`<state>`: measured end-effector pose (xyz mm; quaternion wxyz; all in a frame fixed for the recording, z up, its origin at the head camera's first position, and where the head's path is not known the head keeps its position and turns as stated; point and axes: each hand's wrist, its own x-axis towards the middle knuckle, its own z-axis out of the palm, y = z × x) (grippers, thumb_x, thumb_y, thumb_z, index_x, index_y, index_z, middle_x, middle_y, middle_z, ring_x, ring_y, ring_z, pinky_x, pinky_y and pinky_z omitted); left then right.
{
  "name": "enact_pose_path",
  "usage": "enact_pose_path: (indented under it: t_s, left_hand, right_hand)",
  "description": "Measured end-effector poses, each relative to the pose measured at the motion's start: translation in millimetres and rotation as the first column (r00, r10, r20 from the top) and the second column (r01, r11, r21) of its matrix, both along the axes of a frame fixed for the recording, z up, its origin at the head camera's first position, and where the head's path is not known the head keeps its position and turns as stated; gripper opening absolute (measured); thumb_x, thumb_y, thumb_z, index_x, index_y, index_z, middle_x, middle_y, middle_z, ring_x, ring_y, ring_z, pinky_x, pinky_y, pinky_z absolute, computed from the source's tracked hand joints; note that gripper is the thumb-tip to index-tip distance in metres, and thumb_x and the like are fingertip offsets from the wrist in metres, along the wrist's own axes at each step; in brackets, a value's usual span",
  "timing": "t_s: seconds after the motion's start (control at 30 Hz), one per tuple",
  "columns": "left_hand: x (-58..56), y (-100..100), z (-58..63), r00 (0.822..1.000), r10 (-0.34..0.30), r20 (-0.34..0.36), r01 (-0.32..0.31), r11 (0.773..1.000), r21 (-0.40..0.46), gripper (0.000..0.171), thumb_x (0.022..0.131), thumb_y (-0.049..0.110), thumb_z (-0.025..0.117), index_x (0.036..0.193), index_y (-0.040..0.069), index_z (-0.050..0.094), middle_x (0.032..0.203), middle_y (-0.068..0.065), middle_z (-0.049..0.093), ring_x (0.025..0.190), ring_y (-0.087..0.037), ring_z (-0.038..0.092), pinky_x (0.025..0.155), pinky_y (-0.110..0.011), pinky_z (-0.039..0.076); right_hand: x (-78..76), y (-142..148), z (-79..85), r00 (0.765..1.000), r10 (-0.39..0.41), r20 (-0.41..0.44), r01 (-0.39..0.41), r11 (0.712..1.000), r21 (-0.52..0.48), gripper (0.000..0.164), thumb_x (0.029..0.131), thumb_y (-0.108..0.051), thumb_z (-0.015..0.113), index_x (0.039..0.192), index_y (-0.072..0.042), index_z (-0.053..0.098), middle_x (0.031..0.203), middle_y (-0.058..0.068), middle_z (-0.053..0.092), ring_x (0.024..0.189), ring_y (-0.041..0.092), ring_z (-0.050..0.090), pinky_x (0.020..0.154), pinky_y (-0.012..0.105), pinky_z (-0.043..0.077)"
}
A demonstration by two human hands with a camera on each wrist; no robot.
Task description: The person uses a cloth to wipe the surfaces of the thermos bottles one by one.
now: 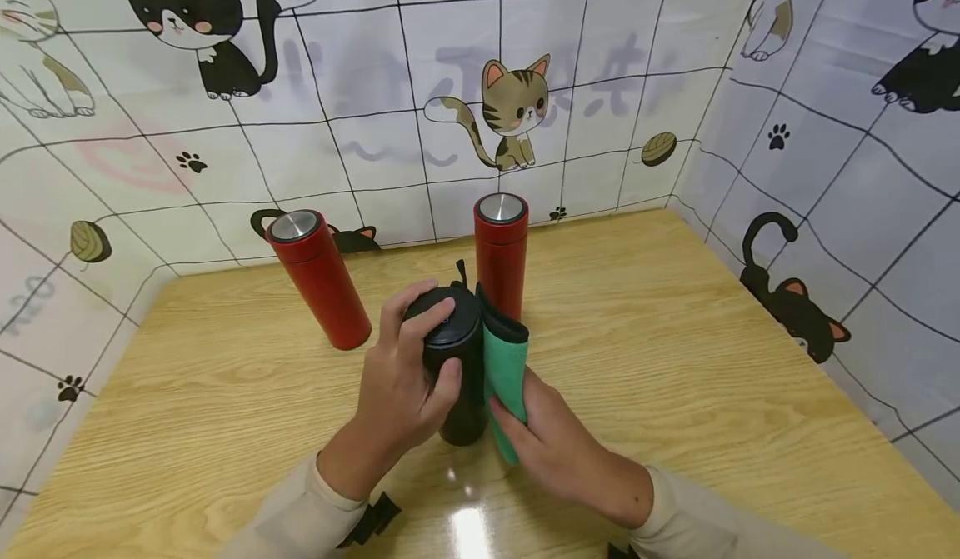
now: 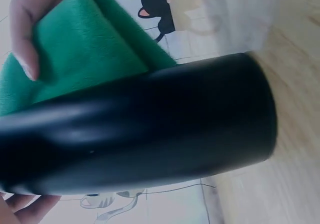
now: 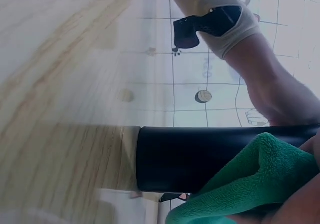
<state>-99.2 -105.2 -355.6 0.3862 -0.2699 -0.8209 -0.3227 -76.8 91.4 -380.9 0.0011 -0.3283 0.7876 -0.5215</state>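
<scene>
A black bottle with a dark lid and a small loop is near the middle of the wooden table. My left hand grips it around the lid and upper body, thumb on the near side. In my right hand is a folded green cloth, pressed against the bottle's right side. The left wrist view shows the cloth touching the smooth black wall of the bottle. In the right wrist view, the base of the bottle is at or close to the tabletop; exact contact is hard to tell.
Two red flasks with silver-topped lids stand farther back: one red flask on the left, another red flask just behind the cloth. A cat-patterned sheet walls the back and sides of the wooden table.
</scene>
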Motion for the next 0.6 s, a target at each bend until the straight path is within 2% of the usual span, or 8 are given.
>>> enact_pose_path:
  t_s: [0.1,0.17,0.27,0.37,0.5,0.6]
  left_hand:
    - [3.0,-2.9,3.4,0.999,-0.003,0.038,0.004,1.000,-0.028,0.050,0.086,0.024,0.047,0.134,0.012,0.047,0.140,-0.021,0.044,0.090,-0.032,0.067,0.065,-0.036,0.060]
    - [6.1,-6.3,6.4,0.999,0.011,0.049,-0.008,0.999,-0.048,0.047,0.090,0.027,0.046,0.135,0.013,0.049,0.140,-0.021,0.044,0.094,-0.032,0.066,0.062,-0.035,0.058]
    - [10.1,-11.1,11.1,0.999,0.023,0.041,-0.020,0.998,-0.056,0.046,0.098,0.039,0.043,0.134,0.012,0.053,0.138,-0.022,0.044,0.100,-0.034,0.065,0.062,-0.036,0.058]
    - [11.2,-12.3,14.2,0.999,0.017,0.033,-0.016,0.999,-0.048,0.050,0.100,0.049,0.043,0.132,0.012,0.056,0.135,-0.023,0.046,0.102,-0.036,0.066,0.065,-0.040,0.060]
    - [10.6,-7.8,16.4,0.998,0.001,0.071,0.002,0.999,-0.042,0.051,0.099,0.052,0.047,0.132,0.014,0.057,0.136,-0.020,0.046,0.100,-0.031,0.064,0.065,-0.038,0.059]
    - [8.9,-3.3,17.7,0.996,0.002,0.089,0.002,0.999,-0.045,0.054,0.098,0.054,0.049,0.133,0.014,0.055,0.137,-0.017,0.048,0.100,-0.026,0.064,0.061,-0.034,0.056]
  right_hand:
    - [-0.8,0.5,1.8,1.000,-0.005,0.018,0.005,1.000,-0.002,0.046,0.106,-0.009,0.043,0.150,-0.008,0.033,0.117,0.005,0.059,0.102,0.014,0.056,0.095,0.028,0.050]
    - [-1.7,-0.7,4.0,0.999,0.001,0.036,0.000,1.000,-0.014,0.047,0.106,-0.009,0.043,0.152,-0.010,0.031,0.120,0.006,0.059,0.104,0.016,0.057,0.097,0.029,0.050]
    - [-1.2,-2.3,7.8,0.999,-0.004,0.039,0.006,0.999,-0.036,0.047,0.106,-0.009,0.043,0.152,-0.010,0.032,0.123,0.007,0.060,0.105,0.018,0.058,0.096,0.028,0.050]
    - [1.7,-0.6,11.1,0.999,-0.032,-0.011,0.031,0.998,-0.050,0.048,0.105,-0.006,0.045,0.151,-0.007,0.034,0.129,0.010,0.059,0.109,0.018,0.058,0.097,0.029,0.051]
    - [5.2,5.0,13.0,0.991,-0.099,-0.094,0.094,0.994,-0.056,0.046,0.103,-0.003,0.048,0.147,-0.006,0.039,0.121,0.010,0.062,0.102,0.012,0.058,0.091,0.028,0.054]
    - [4.9,7.3,12.6,0.984,-0.139,-0.116,0.133,0.990,-0.054,0.037,0.102,-0.003,0.050,0.139,-0.007,0.046,0.102,0.006,0.061,0.086,0.008,0.057,0.080,0.027,0.054]
